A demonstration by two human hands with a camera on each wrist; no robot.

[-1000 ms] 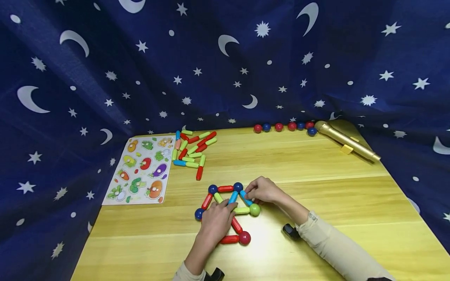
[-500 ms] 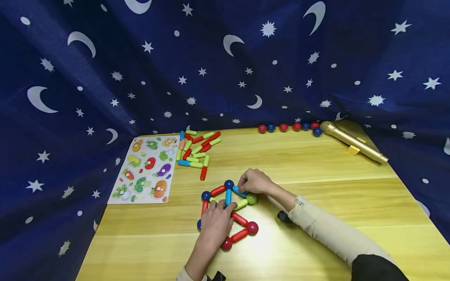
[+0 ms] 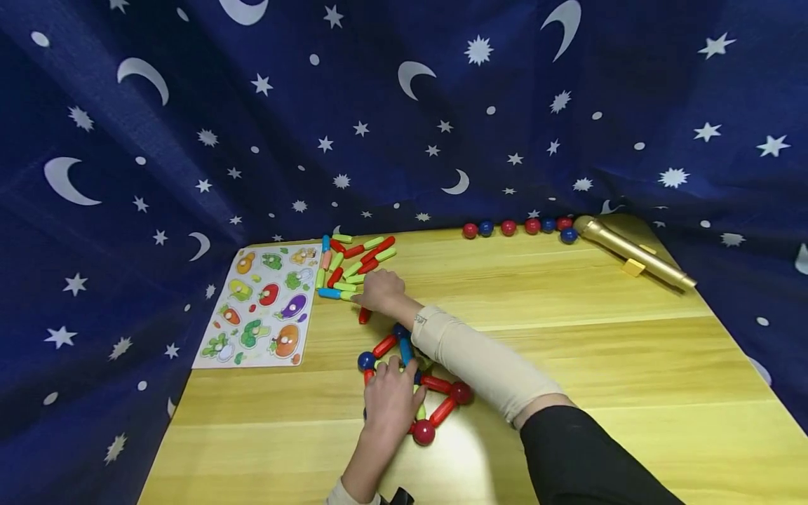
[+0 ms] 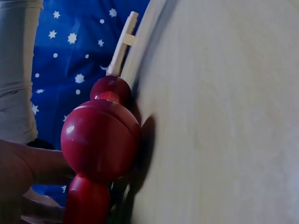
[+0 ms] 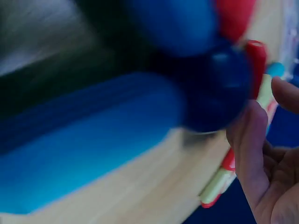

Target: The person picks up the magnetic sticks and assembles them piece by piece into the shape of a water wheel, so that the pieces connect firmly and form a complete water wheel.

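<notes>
A flat frame of magnetic rods and balls lies on the table, with a red ball (image 3: 423,432) at its near end and a blue ball (image 3: 366,360) on its left. My left hand (image 3: 389,396) rests on this frame, fingers spread over its middle and hiding part of it. In the left wrist view a large red ball (image 4: 100,140) is close to that hand. My right hand (image 3: 381,291) reaches the near side of a pile of loose magnetic rods (image 3: 353,268). Its thumb and fingers stand apart in the right wrist view, where a blue rod (image 5: 84,144) is near the camera.
A vegetable puzzle board (image 3: 259,305) lies to the left of the pile. Several red and blue balls (image 3: 532,226) line the back edge, next to a gold microphone (image 3: 637,254). A star-patterned cloth (image 3: 353,119) hangs behind the table. My right forearm crosses above the frame.
My right hand has let go of the blue rod by the green ball and moved away and left to the loose rods. The frame has turned somewhat under my left hand.
</notes>
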